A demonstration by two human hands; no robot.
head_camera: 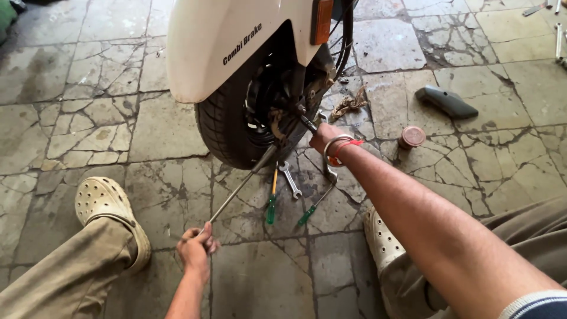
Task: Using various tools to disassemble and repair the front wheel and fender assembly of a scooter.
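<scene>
While left hand (pixel 196 247) grips it, long rod (pixel 239 189) slants up-right toward wheel (pixel 245 121).

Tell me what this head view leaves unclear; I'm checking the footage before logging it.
- Right hand: its fingers and what they grip are hidden behind the hand at the wheel.
- Long rod: its far tip is lost in the dark hub.
- Scooter: cut off by the top edge.
- Tools at the top right corner: too small, cut off.

Cracked stone floor (pixel 88 88): near the spanner (pixel 290 179) lie two green-handled screwdrivers (pixel 271 204); well right of it, a round rusty tin (pixel 411 137) and a grey plastic cover (pixel 446 101).
</scene>
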